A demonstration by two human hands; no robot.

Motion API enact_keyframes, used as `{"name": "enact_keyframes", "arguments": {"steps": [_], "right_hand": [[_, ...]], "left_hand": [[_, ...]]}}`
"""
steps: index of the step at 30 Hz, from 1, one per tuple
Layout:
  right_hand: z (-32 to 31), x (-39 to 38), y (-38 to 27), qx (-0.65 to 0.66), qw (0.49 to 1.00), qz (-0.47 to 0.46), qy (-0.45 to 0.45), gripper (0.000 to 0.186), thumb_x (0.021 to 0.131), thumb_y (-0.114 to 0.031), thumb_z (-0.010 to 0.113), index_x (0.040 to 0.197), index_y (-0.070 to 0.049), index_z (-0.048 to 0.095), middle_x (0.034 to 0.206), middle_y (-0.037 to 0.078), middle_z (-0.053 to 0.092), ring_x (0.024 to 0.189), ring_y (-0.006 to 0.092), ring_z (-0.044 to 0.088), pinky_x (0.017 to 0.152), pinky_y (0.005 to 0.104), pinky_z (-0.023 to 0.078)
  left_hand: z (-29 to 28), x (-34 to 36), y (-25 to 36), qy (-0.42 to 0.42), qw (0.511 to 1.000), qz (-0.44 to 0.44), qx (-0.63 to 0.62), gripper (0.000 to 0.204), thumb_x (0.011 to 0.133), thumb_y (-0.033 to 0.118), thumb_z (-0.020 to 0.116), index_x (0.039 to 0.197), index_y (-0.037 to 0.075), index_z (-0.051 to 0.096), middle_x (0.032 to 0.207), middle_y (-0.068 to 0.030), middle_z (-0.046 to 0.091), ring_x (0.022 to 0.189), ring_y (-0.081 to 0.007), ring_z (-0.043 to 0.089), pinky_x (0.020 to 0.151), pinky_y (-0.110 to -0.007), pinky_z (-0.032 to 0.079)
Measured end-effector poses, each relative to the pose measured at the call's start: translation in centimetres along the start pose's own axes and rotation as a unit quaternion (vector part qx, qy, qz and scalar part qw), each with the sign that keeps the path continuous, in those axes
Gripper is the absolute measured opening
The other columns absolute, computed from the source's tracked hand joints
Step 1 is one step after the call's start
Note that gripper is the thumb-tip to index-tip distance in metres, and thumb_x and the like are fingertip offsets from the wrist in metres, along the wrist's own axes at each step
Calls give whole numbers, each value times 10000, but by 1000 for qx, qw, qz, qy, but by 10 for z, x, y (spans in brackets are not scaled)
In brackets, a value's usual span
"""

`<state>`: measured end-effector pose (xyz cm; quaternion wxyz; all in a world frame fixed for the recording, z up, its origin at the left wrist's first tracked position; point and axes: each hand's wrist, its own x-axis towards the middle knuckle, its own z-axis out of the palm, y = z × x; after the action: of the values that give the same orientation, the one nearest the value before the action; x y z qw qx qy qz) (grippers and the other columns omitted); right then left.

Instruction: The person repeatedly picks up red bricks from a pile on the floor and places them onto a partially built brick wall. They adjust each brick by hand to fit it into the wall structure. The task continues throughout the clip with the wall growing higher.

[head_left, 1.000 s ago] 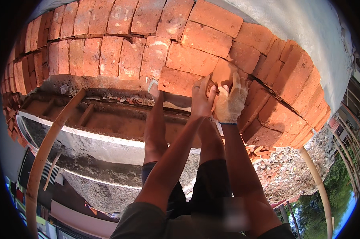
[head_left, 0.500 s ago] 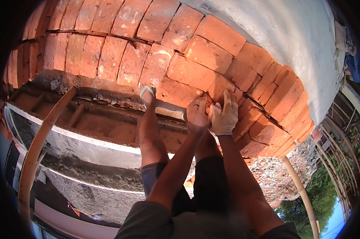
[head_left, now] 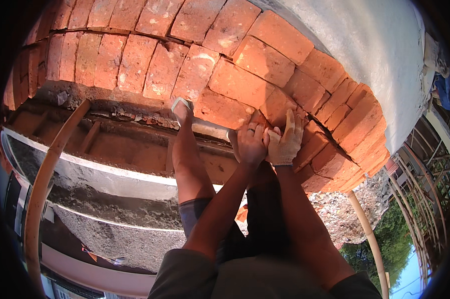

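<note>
Side by side on the brickwork, my two hands work at a red-orange brick point(head_left: 276, 106) set among the other bricks. My bare left hand point(head_left: 251, 141), with a ring on one finger, has its fingers bent against the brick's left side. My right hand point(head_left: 287, 140) wears a pale work glove, its bare thumb tip showing. Its fingers reach along the brick's right side, and the two thumbs come together at the near end. Both hands hide much of the near end. Just left lies another brick point(head_left: 224, 109).
Rows of bricks point(head_left: 135, 60) curve along the far side, against a pale plastered surface point(head_left: 359, 55). My sandalled left foot point(head_left: 182, 110) stands at their edge. A bamboo pole point(head_left: 50, 174) crosses the left, beside a framed trough point(head_left: 130, 149); another pole point(head_left: 367, 229) leans at the right.
The view has shifted slightly. My left fingers have drawn in closer to the brick's near end, and the left index finger no longer sticks out. The gloved hand stays beside it.
</note>
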<state>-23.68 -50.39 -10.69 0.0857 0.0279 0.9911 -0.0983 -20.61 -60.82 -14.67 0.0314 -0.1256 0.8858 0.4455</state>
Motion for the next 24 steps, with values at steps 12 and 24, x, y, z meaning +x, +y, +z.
{"name": "enact_keyframes", "arguments": {"steps": [12,24], "right_hand": [[-2,-2,14,-26,1000,7,17,728,883,-288,713,1559,-120,503,1563,215,494,1463,487,423,1226,573,335],[3,-6,20,-13,999,11,49,669,909,-390,733,1508,-156,547,1495,226,540,1420,499,451,1203,578,355]], "left_hand": [[1,-2,19,-43,999,-3,-18,162,923,154,713,1013,35,648,1057,-195,622,964,-404,616,813,-514,526],[12,-6,16,-105,993,-48,12,215,1067,229,554,1076,38,653,1106,-179,617,1026,-400,619,827,-497,544]]}}
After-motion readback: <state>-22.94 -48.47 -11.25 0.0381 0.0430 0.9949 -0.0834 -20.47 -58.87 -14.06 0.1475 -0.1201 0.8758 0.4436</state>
